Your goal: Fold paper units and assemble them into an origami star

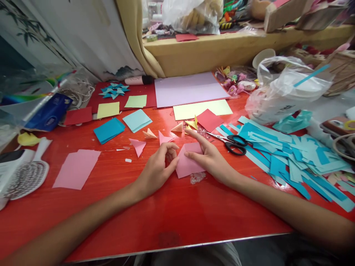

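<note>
A pink square of paper (pixel 191 164) with a folded corner is held up just above the red table. My right hand (pixel 208 153) grips it from the right, thumb on its face and index finger stretched out past the top edge; the other fingers are hidden behind it. At the paper's left edge is my left hand (pixel 161 164), its fingers curled and the thumb touching the edge. Just beyond lie small folded pieces: pink ones (pixel 138 147), peach ones (pixel 149 134) and yellow ones (pixel 192 124). Black-handled scissors (pixel 235 144) lie right of my right hand.
Pink sheets (pixel 77 170) and a hairbrush (pixel 29 175) lie at left. Blue stacks (pixel 109 131), a red square (pixel 208 120) and a lilac sheet (pixel 188 88) are farther back. Blue paper strips (pixel 294 155) heap at right below a plastic bag (pixel 280 92).
</note>
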`<state>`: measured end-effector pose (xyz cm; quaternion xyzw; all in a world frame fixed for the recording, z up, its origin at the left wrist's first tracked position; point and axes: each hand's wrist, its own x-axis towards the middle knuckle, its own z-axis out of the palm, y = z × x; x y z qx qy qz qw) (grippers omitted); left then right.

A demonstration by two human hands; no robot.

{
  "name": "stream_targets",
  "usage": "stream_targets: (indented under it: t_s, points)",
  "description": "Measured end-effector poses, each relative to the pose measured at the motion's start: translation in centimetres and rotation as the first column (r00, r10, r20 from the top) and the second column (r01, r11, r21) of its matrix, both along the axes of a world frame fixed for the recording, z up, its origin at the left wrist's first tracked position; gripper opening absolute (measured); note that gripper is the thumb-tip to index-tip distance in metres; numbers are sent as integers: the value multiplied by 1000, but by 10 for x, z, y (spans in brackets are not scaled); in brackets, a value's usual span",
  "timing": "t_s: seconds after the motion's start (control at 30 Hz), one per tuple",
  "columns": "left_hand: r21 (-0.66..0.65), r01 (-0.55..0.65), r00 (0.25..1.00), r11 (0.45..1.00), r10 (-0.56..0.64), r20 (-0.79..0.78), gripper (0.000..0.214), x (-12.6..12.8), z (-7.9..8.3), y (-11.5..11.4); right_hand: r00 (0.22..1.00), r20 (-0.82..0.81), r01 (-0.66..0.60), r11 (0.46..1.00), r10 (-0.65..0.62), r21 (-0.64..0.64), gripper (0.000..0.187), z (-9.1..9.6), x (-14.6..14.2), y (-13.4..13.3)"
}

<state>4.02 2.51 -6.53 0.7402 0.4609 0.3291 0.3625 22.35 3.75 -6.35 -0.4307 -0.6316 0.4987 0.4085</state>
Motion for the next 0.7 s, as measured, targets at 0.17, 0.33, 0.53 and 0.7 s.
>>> stream_targets:
  t_s: [0.17,0.33,0.53,0.7]
  points:
    - [2,-29,998,1000,29,53,18,-1,3,-2,999,-33,17,1000,-17,-1,58,-2,-2,-1]
    - [36,-108,991,993,105,81,16,-1,7,-3,996,47,-68,997,69,-19,60,-1,-2,-4]
    - [24,-30,997,999,32,-73,20,0,13,2,946,273,-179,984,174,-9,59,4,-2,-9]
    - [0,-17,998,1000,17,-67,24,0,13,4,961,256,-117,993,107,27,37,2,-2,-7]
